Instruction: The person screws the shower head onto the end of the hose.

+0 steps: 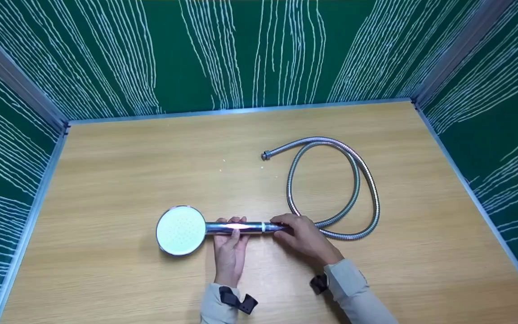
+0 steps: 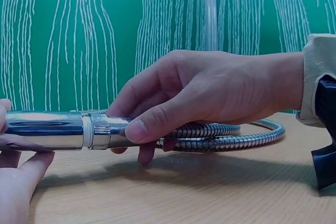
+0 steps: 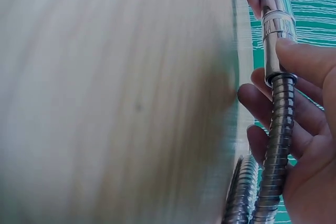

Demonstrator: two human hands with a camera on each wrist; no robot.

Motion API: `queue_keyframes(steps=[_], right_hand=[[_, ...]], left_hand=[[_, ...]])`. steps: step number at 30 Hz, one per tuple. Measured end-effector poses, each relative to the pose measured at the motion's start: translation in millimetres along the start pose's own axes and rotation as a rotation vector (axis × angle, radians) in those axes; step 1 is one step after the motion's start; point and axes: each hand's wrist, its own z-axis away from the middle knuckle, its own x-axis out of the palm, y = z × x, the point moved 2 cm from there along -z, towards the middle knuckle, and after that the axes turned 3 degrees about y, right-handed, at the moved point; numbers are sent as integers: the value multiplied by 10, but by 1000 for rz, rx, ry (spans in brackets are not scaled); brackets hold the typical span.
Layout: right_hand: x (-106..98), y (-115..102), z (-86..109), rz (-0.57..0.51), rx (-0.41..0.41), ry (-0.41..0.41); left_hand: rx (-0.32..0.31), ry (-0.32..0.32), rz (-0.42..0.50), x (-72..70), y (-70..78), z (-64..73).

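A chrome shower head (image 1: pixel 180 230) with a round pale face lies level just over the table, its handle (image 1: pixel 252 227) pointing right. My left hand (image 1: pixel 231 254) grips that handle from below, thumb on the near side. At the handle's right end, my right hand (image 1: pixel 306 236) pinches the smooth metal end fitting (image 2: pixel 118 131) of a ribbed metal shower hose (image 1: pixel 372 180). The fitting meets the handle in line, with a white ring (image 2: pixel 87 132) showing between them. In the right wrist view, the hose (image 3: pixel 278 145) runs down past the right hand's curled fingers.
The hose loops across the wooden table (image 1: pixel 128 171) to the right, its free end nut (image 1: pixel 265 155) lying toward the back. A few small white specks lie near the middle. Green walls (image 1: pixel 250 54) with white streaks stand at the back and both sides.
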Motion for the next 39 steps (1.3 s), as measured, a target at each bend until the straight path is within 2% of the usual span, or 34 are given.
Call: queue_keyframes(steps=[9, 13, 24, 32, 39], right_hand=[[3, 24, 10, -67, -50, 45], [5, 20, -3, -80, -46, 61], [22, 30, -10, -84, -35, 96], [-2, 33, -12, -96, -71, 104], [7, 41, -6, -90, -18, 61]], left_hand=[[-5, 18, 10, -10, 5, -3], [1, 18, 19, -13, 7, -1], [24, -26, -15, -26, -5, -4], [19, -8, -45, 15, -1, -12], [3, 14, -44, -5, 2, -7]])
